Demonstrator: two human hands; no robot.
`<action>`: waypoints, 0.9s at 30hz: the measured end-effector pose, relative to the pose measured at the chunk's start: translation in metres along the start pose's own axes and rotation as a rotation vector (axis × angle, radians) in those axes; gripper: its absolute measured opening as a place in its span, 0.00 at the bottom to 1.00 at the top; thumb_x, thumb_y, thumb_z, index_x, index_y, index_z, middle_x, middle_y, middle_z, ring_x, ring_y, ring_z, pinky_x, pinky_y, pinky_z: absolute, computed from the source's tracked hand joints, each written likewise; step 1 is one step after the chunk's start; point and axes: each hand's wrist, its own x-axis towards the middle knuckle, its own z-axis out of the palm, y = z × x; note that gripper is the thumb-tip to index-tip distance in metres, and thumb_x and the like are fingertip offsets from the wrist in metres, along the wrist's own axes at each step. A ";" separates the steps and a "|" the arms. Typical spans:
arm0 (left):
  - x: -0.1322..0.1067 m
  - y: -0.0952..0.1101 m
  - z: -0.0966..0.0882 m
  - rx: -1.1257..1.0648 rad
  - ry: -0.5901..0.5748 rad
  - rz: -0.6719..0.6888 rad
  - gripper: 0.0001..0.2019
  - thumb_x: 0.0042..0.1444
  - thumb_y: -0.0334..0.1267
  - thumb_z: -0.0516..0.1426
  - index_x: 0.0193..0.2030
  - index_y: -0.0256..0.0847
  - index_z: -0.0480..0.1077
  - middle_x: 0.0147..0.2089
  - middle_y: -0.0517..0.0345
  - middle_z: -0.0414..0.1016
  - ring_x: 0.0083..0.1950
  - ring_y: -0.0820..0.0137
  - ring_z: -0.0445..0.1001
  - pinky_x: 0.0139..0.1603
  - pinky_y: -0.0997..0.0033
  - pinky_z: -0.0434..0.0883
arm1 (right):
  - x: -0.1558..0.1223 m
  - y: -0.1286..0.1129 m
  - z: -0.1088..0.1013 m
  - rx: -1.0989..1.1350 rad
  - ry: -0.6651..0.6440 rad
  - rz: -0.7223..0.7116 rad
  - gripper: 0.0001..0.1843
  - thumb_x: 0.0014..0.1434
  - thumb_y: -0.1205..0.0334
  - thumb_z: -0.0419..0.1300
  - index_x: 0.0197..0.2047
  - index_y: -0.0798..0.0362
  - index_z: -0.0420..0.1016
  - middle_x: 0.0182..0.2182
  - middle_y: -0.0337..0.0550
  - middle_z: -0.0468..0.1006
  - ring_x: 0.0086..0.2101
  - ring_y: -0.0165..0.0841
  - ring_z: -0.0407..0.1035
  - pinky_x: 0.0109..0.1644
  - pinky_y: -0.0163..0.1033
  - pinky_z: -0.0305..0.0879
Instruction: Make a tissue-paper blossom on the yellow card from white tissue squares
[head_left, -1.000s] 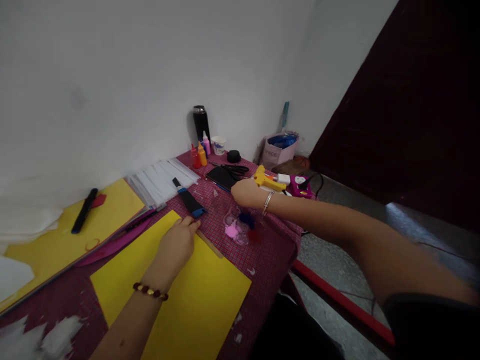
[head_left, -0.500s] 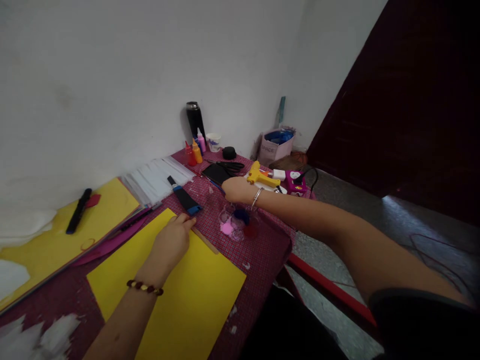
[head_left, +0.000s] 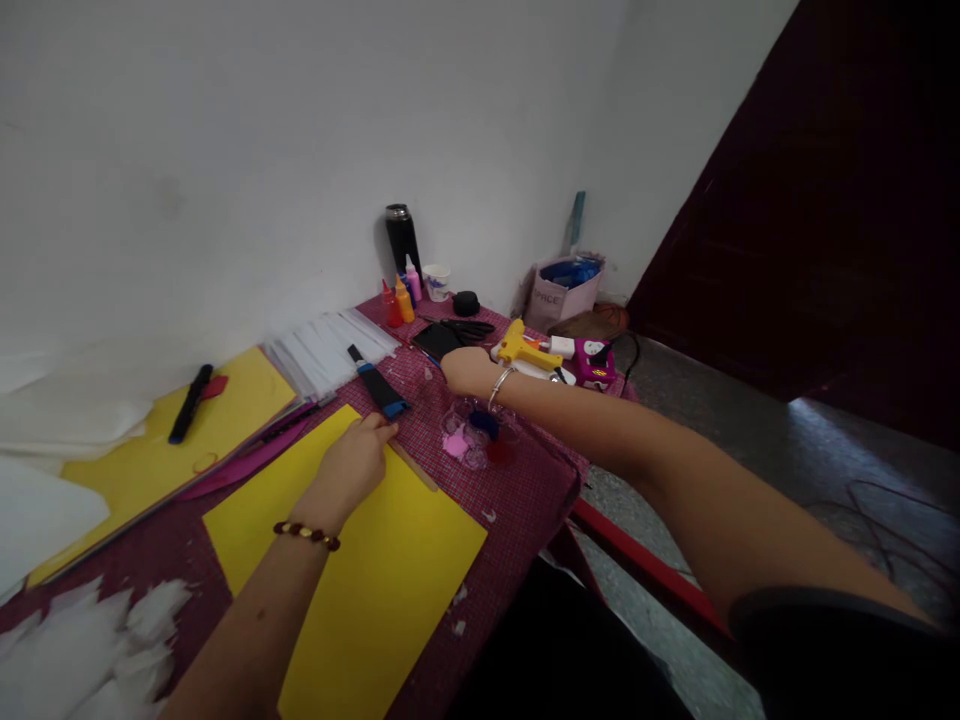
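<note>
My left hand [head_left: 354,462] rests on the upper edge of a yellow sheet [head_left: 375,580], fingers stretched out and pressing down. By its fingertips a thin brown strip [head_left: 415,468] lies along the sheet's edge. My right hand [head_left: 468,373] is curled closed just behind a clear paint palette [head_left: 474,458] with pink, dark blue and red paint in its wells. Its fingers are hidden behind the back of the hand, so what they hold does not show. A thin blue stick shows close to that hand, beside a black phone [head_left: 435,339].
A blue-black brush-like tool [head_left: 381,388] lies beyond the sheet. Paint bottles [head_left: 405,300], a black flask [head_left: 403,240], a paper cup [head_left: 436,282], a yellow glue gun [head_left: 525,348] and a purple power socket [head_left: 595,362] stand behind. White paper scraps [head_left: 97,650] lie at left.
The view has turned slightly left, so most things sit a little further right. Both hands stay at nearly the same places, the left on the sheet, the right by the palette.
</note>
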 end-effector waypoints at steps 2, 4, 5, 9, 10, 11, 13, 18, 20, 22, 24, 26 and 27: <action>0.001 0.000 0.000 -0.003 -0.004 -0.003 0.25 0.55 0.22 0.45 0.53 0.40 0.74 0.51 0.47 0.73 0.53 0.63 0.71 0.55 0.62 0.68 | 0.003 -0.001 0.001 0.017 -0.022 0.015 0.19 0.54 0.68 0.58 0.49 0.61 0.78 0.47 0.65 0.78 0.48 0.46 0.74 0.46 0.43 0.72; 0.001 0.001 0.000 -0.008 -0.008 -0.007 0.25 0.55 0.22 0.45 0.53 0.41 0.74 0.50 0.48 0.73 0.53 0.63 0.71 0.56 0.63 0.68 | 0.006 -0.001 -0.002 0.036 -0.050 0.035 0.20 0.52 0.66 0.60 0.49 0.60 0.78 0.47 0.63 0.79 0.47 0.46 0.75 0.44 0.42 0.72; 0.001 0.001 0.000 -0.009 -0.009 -0.010 0.24 0.55 0.23 0.45 0.52 0.41 0.74 0.50 0.48 0.73 0.54 0.63 0.71 0.56 0.63 0.68 | 0.007 -0.001 -0.004 0.046 -0.064 0.040 0.21 0.52 0.64 0.60 0.49 0.60 0.79 0.46 0.62 0.80 0.46 0.46 0.76 0.43 0.41 0.72; -0.002 0.004 -0.002 -0.044 0.000 -0.040 0.23 0.56 0.23 0.45 0.51 0.38 0.75 0.50 0.46 0.73 0.54 0.61 0.71 0.55 0.63 0.67 | -0.002 0.001 -0.022 0.074 -0.131 0.004 0.18 0.51 0.61 0.60 0.42 0.62 0.81 0.37 0.58 0.82 0.38 0.43 0.77 0.36 0.36 0.69; -0.003 0.005 -0.003 -0.075 0.007 -0.051 0.23 0.55 0.22 0.45 0.51 0.38 0.75 0.50 0.45 0.73 0.54 0.61 0.71 0.55 0.63 0.67 | -0.006 0.002 -0.027 0.074 -0.138 -0.011 0.17 0.51 0.61 0.59 0.40 0.63 0.81 0.34 0.57 0.82 0.35 0.41 0.77 0.34 0.35 0.67; -0.004 0.007 -0.004 -0.115 0.016 -0.058 0.23 0.54 0.22 0.46 0.50 0.37 0.75 0.49 0.44 0.73 0.54 0.60 0.71 0.55 0.62 0.67 | -0.012 0.004 -0.031 0.076 -0.135 -0.036 0.16 0.53 0.62 0.58 0.39 0.64 0.81 0.33 0.56 0.81 0.33 0.39 0.76 0.33 0.34 0.66; -0.005 0.010 -0.008 -0.190 0.037 -0.087 0.20 0.55 0.23 0.48 0.47 0.37 0.76 0.49 0.44 0.74 0.53 0.60 0.72 0.55 0.62 0.67 | -0.022 0.009 -0.039 0.081 -0.111 -0.104 0.16 0.56 0.63 0.53 0.37 0.63 0.80 0.32 0.51 0.81 0.31 0.35 0.74 0.31 0.33 0.62; -0.002 0.032 -0.024 -0.406 0.197 -0.169 0.18 0.66 0.41 0.45 0.52 0.36 0.72 0.52 0.45 0.75 0.55 0.62 0.71 0.58 0.62 0.65 | -0.044 0.005 -0.042 0.089 0.107 -0.261 0.10 0.58 0.66 0.51 0.37 0.58 0.74 0.32 0.45 0.78 0.31 0.31 0.69 0.30 0.33 0.56; -0.001 0.047 -0.028 -0.715 0.371 -0.190 0.20 0.67 0.44 0.45 0.54 0.35 0.69 0.55 0.44 0.74 0.57 0.63 0.71 0.58 0.63 0.65 | -0.050 -0.011 -0.038 0.078 0.192 -0.339 0.08 0.59 0.65 0.52 0.36 0.56 0.72 0.31 0.44 0.77 0.29 0.31 0.68 0.30 0.34 0.54; 0.001 0.059 -0.027 -1.006 0.538 -0.225 0.18 0.65 0.45 0.47 0.50 0.34 0.69 0.53 0.43 0.75 0.55 0.63 0.72 0.57 0.62 0.66 | -0.055 -0.032 -0.033 0.069 0.232 -0.413 0.08 0.60 0.64 0.52 0.39 0.56 0.71 0.31 0.45 0.77 0.29 0.32 0.68 0.31 0.35 0.53; 0.000 0.062 -0.024 -1.215 0.621 -0.297 0.16 0.65 0.45 0.47 0.42 0.35 0.70 0.46 0.44 0.77 0.49 0.63 0.74 0.54 0.61 0.69 | -0.058 -0.052 -0.029 0.100 0.258 -0.486 0.09 0.62 0.64 0.51 0.42 0.56 0.70 0.32 0.47 0.78 0.30 0.33 0.69 0.32 0.36 0.54; -0.006 0.055 -0.023 -1.406 0.638 -0.393 0.15 0.65 0.44 0.47 0.37 0.36 0.68 0.41 0.46 0.78 0.42 0.65 0.76 0.48 0.61 0.71 | -0.057 -0.063 -0.027 0.177 0.254 -0.590 0.10 0.61 0.65 0.51 0.44 0.57 0.70 0.35 0.47 0.78 0.33 0.33 0.70 0.35 0.35 0.56; -0.012 0.049 -0.024 -1.475 0.653 -0.435 0.15 0.64 0.44 0.47 0.36 0.36 0.68 0.40 0.46 0.78 0.40 0.66 0.77 0.46 0.62 0.72 | -0.054 -0.063 -0.027 0.222 0.252 -0.642 0.11 0.61 0.66 0.52 0.46 0.57 0.70 0.37 0.47 0.78 0.34 0.33 0.70 0.36 0.34 0.58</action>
